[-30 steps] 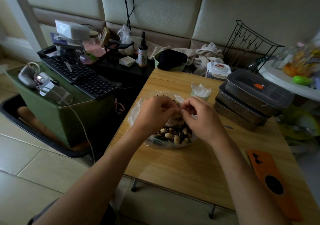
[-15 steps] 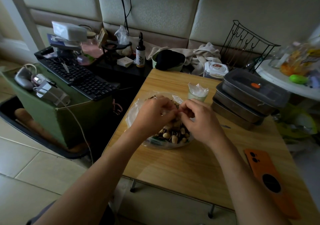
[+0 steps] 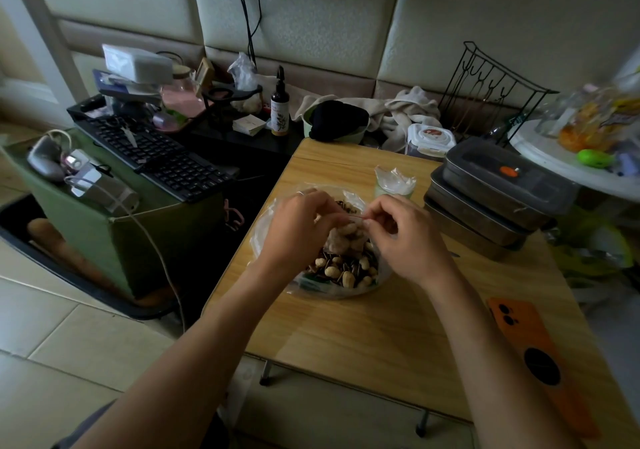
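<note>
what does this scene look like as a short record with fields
table: wooden
left hand: pinches one end of a thin red band
right hand: pinches the other end
bag: small, clear, peanuts inside, over the bowl
bowl: peanuts and dark seeds
phone: orange, by the right forearm
boxes: stacked, lidded, far right

Bare table (image 3: 381,338) near; stacked tins (image 3: 491,203) and cup (image 3: 393,185) crowd behind.

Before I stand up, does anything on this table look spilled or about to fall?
Nothing looks spilled. The orange phone lies along the wooden table's right edge, close to your right arm, and might get knocked.
</note>
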`<state>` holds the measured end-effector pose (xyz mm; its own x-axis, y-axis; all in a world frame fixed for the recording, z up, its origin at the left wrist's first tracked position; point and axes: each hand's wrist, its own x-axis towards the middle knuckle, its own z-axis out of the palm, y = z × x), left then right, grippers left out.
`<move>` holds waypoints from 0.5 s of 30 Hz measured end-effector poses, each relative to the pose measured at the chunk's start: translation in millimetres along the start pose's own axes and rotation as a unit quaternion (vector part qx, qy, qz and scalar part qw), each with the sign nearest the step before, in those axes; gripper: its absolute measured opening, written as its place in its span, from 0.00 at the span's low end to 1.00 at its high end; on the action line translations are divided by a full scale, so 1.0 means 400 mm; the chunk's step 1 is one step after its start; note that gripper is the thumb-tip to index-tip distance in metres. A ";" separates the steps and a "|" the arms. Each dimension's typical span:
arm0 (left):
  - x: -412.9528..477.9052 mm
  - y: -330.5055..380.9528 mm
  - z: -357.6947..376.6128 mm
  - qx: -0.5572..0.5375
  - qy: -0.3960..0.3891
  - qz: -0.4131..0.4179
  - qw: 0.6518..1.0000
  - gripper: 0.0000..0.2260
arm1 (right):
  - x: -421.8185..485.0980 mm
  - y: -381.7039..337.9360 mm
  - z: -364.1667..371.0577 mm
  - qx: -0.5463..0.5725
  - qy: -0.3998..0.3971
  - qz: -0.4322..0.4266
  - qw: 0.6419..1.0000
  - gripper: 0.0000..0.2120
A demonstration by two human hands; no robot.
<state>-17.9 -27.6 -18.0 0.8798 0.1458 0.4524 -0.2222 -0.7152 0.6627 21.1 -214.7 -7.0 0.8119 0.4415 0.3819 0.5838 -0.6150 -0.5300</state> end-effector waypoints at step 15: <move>-0.021 0.049 0.014 -0.283 -0.128 -0.133 0.941 0.20 | -0.004 -0.009 -0.013 0.189 0.022 0.108 0.976 0.05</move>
<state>-27.3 -46.5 -12.0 0.9922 0.0470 0.1155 -0.1048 -0.1883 0.9765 17.7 -216.7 -1.8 0.9200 0.2948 0.2583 0.3646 -0.4019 -0.8400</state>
